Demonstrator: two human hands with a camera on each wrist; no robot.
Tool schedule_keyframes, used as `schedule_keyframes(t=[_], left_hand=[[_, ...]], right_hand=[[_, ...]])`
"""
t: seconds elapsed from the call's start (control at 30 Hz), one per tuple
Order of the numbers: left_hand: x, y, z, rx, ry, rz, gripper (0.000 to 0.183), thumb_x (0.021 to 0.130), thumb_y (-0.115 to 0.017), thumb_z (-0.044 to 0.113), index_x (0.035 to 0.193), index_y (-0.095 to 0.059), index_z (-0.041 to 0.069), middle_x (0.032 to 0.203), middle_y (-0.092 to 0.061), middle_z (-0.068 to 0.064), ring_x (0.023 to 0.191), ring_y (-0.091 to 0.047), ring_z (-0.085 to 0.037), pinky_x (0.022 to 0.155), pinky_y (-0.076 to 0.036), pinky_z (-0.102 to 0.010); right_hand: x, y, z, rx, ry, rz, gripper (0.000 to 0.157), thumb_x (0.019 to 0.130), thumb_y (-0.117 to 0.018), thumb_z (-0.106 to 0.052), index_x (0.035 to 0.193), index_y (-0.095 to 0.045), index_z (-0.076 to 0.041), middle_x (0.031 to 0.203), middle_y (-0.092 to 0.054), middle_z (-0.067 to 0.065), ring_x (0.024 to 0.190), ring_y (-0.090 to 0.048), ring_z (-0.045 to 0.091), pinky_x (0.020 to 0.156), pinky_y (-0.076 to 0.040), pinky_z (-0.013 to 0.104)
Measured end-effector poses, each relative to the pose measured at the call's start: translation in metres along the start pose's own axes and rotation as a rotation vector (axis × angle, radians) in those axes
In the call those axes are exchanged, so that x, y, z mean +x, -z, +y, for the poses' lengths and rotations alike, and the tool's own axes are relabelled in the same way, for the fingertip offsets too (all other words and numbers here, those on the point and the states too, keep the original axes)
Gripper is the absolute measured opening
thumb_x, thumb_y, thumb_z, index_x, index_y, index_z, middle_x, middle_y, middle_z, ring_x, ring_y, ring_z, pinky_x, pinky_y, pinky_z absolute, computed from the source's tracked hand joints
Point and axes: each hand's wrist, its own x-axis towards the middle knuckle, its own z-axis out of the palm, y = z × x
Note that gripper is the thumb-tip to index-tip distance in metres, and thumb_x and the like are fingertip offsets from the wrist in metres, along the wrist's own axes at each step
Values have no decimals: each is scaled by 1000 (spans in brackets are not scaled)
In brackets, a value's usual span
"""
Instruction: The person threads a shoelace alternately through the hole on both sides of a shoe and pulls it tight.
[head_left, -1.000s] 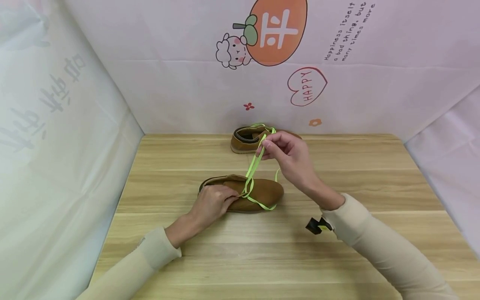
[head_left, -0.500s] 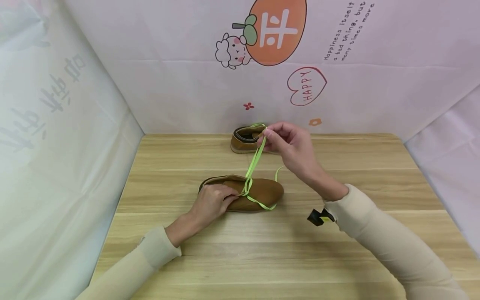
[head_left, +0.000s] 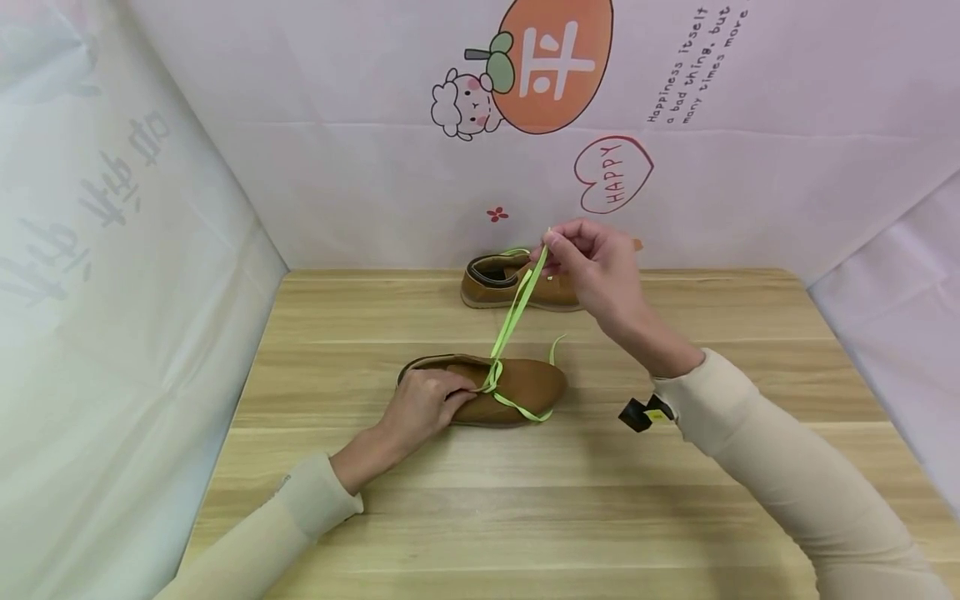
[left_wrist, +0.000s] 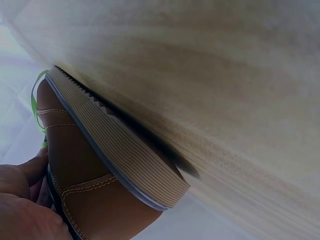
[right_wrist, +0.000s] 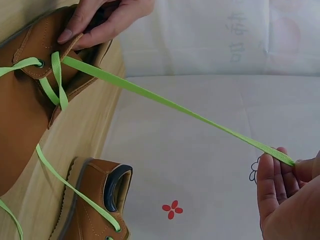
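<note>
In the head view, a pale cloth (head_left: 150,250) with grey characters hangs well to the left of the near shoe (head_left: 534,379), which sits upright on the wooden table (head_left: 465,517). Nearer that shoe, a beige left sleeve (head_left: 300,508) leads to the left hand (head_left: 423,406), on the shoe's near side toward the heel; its thumb and fingers pinch the edge of the leather lace flap (right_wrist: 71,48). A lime-green lace (head_left: 517,310) rises taut from the near shoe toward the right; another stretch drops over the toe's near side. Behind the near shoe, well apart from it, stands the far shoe (head_left: 491,293), also brown and partly covered by the right hand (head_left: 609,271). That hand is raised above the near shoe, beyond its toe, thumb and fingers pinching the lace. Right of the near shoe, a black device (head_left: 636,415) sits at the right cuff (head_left: 701,396).
</note>
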Motion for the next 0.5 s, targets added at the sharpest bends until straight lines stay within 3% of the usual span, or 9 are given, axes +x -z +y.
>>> schedule_keyframes(t=[0.27,0.5], left_hand=[[0,-2,-1,5,-9,20,8,85,-87,2,90,-82,6,86,-81,-3,77,-78,-13,70,-62,-29],[0,-1,0,-7,24,2,7,86,-87,3,91,-83,6,87,-81,-3,79,-78,-13,71,-62,-30]], right_hand=[[1,3,-3,21,16,34,18,105,-64,-5,102,-67,12,88,-78,15,73,-73,16,71,-62,26],[-15,3,-13,33,42,-17,14,103,-67,-3,99,-70,9,88,-78,13,77,-74,16,74,-63,28]])
